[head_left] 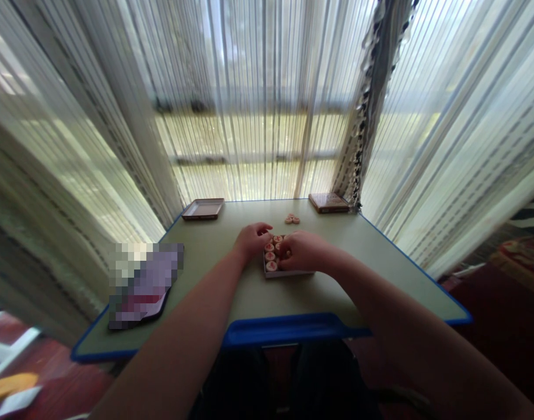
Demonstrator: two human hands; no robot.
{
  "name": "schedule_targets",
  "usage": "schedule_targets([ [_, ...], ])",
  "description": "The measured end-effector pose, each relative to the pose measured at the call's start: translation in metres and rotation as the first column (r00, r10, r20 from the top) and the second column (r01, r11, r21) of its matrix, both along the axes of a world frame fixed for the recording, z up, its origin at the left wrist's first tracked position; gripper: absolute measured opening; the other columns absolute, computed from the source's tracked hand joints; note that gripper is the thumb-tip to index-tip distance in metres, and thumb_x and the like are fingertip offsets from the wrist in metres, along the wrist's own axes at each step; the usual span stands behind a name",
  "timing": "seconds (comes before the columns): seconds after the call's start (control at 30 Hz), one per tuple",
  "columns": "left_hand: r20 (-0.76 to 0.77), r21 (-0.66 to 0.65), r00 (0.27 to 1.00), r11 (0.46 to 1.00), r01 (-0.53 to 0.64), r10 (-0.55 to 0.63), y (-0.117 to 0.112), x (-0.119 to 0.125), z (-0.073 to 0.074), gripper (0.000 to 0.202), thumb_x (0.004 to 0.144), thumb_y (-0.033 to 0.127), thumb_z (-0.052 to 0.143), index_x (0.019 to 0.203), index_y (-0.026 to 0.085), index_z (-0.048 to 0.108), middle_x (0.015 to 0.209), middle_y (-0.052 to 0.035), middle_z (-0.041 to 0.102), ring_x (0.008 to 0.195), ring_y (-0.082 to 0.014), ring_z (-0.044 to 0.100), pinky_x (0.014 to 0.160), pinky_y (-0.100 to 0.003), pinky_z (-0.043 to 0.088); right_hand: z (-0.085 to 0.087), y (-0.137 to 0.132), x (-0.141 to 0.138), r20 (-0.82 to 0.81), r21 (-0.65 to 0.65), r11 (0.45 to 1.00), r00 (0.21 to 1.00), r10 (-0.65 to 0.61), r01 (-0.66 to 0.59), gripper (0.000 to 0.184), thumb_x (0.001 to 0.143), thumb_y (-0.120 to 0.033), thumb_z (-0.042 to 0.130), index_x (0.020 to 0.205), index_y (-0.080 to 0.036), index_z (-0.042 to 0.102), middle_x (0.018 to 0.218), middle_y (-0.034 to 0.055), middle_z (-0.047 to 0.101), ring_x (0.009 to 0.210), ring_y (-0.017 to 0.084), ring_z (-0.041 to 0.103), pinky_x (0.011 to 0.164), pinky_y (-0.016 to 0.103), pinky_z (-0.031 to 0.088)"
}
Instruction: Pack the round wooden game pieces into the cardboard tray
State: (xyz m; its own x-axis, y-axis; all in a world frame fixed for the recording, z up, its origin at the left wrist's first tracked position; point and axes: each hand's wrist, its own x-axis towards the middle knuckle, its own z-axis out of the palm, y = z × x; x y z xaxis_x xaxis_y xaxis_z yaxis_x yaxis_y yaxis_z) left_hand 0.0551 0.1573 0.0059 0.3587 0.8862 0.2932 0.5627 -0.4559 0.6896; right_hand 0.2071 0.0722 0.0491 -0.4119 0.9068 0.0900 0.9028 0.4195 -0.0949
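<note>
A shallow box [290, 273] sits near the middle of the table, with round Chinese chess pieces [270, 256] marked in red laid in rows inside it. My left hand [250, 238] is at the box's back left corner, its fingers bent loosely and apart. Over the right part of the box is my right hand [302, 249], fingers curled down among the pieces; its fingertips are closed around a piece that is mostly hidden. A small group of loose pieces [292, 219] lies on the table behind the box.
An open box lid [203, 209] lies at the back left of the table [206, 262]. At the back right is a flat brown box [329, 202]. A phone-like object [148, 289], partly pixelated, rests at the left edge. Sheer curtains [249, 116] hang behind the table.
</note>
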Motion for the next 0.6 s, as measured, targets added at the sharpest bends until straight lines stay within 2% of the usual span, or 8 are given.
schedule_targets([
  [0.17,-0.103,0.068,0.995,0.997,0.024,-0.017,-0.0017,-0.0002,0.0016,0.031,0.072,0.033,0.051,0.09,0.015,0.067,0.081,-0.0053,0.068,0.071,-0.0158,0.06,0.066,-0.023,0.045,-0.0006,0.0059,0.004,-0.054,-0.078,0.996,0.998,0.029,-0.033,0.021,0.068,-0.038,0.055,0.068,-0.022,0.069,0.061,0.0002,0.063,0.051,0.01,0.046,0.048,0.023,0.026],
  [0.27,-0.123,0.127,0.992,0.992,0.024,-0.008,0.0001,-0.0009,0.0002,0.029,0.075,0.033,0.047,0.085,0.016,0.068,0.08,-0.0049,0.069,0.072,-0.016,0.06,0.066,-0.024,0.044,-0.0011,0.0069,0.0045,-0.04,-0.061,0.998,0.999,0.031,-0.033,0.018,0.067,-0.033,0.056,0.066,-0.021,0.069,0.06,0.0002,0.062,0.051,0.01,0.045,0.048,0.024,0.026],
  [0.6,-0.121,0.153,0.992,0.988,-0.02,0.039,0.0041,-0.0014,-0.0023,0.03,0.078,0.034,0.044,0.085,0.017,0.069,0.081,-0.0051,0.069,0.075,-0.0164,0.06,0.067,-0.023,0.043,-0.0047,0.0104,0.0067,-0.023,-0.093,0.996,1.0,-0.001,-0.002,0.021,0.065,-0.037,0.057,0.065,-0.019,0.069,0.056,0.0008,0.061,0.05,0.01,0.045,0.047,0.024,0.025],
])
